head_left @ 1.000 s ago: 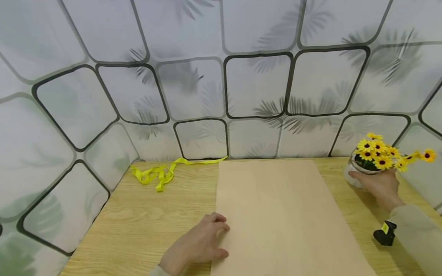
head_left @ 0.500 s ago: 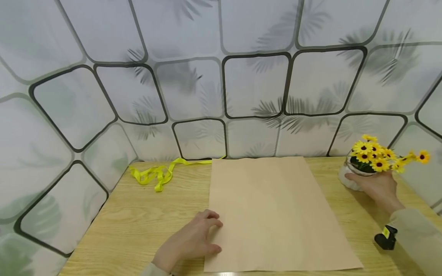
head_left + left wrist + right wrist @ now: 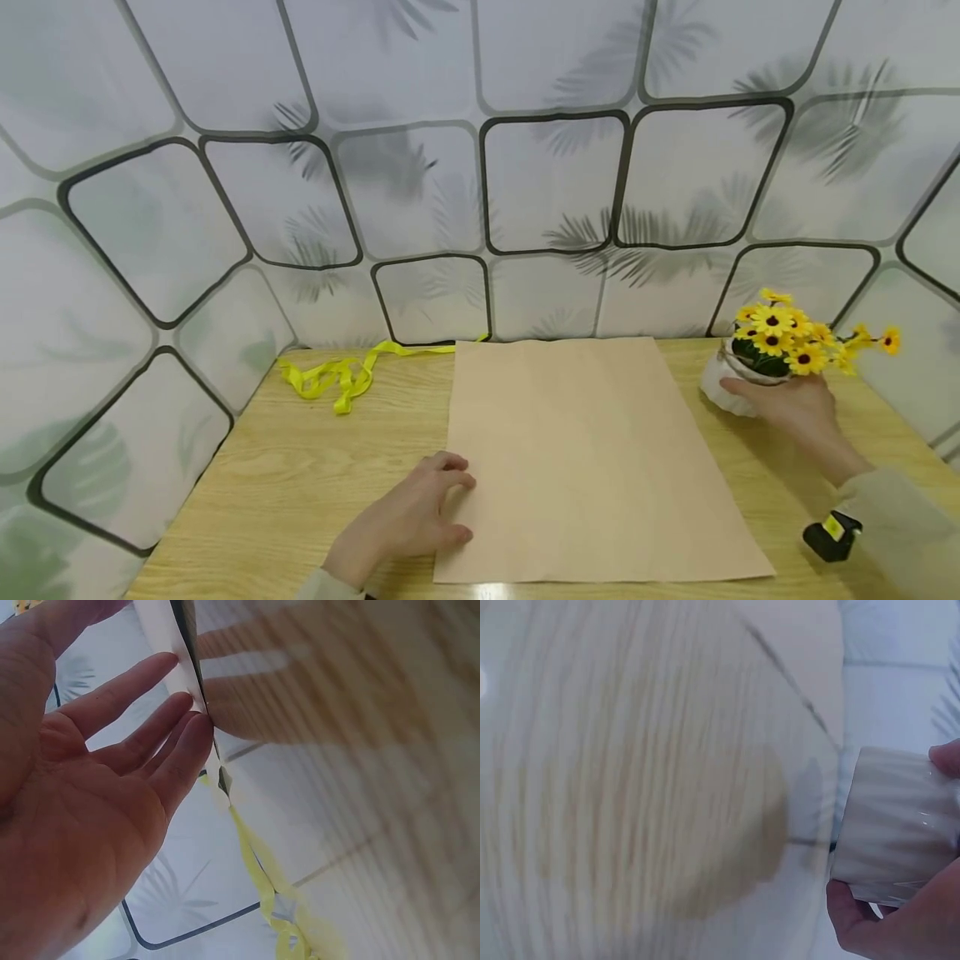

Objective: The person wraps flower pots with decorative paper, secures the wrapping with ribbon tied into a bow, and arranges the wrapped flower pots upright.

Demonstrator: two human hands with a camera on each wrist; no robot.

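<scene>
- My right hand (image 3: pixel 798 412) grips the white pot (image 3: pixel 716 383) — yellow flowers (image 3: pixel 783 329) just above it.
- My left hand (image 3: pixel 405 515), fingers apart, touches the brown paper (image 3: pixel 600 467); yellow ribbon (image 3: pixel 346 382) lies beyond.

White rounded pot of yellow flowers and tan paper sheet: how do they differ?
The white pot is rounded and holds yellow flowers; the tan paper sheet is plain and flat. The pot covers less of the view than the sheet. The right hand grips the pot; the left hand is at the sheet's edge. Each has one hand at it.
</scene>
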